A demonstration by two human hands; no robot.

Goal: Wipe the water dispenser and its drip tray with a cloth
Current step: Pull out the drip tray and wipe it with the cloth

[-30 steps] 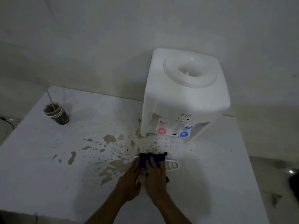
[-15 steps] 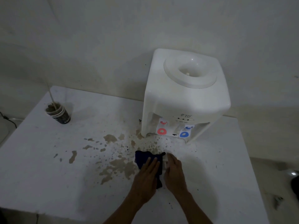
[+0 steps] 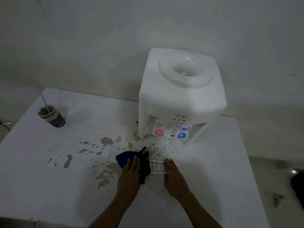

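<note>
Near the desk's (image 3: pixel 41 186) far left corner stands a cup (image 3: pixel 52 116) with a stick in it. Brown spills (image 3: pixel 105 162) cover the middle. Your left hand (image 3: pixel 130 176) lies flat, fingers spread, on the cloth (image 3: pixel 126 157). Just right, the tray (image 3: pixel 156 167) touches your flat, empty right hand (image 3: pixel 173 176). The dispenser (image 3: pixel 179 102) stands by the far edge.

Hands (image 3: pixel 130 176) on cloth (image 3: pixel 126 159), tray (image 3: pixel 156 167)
</note>
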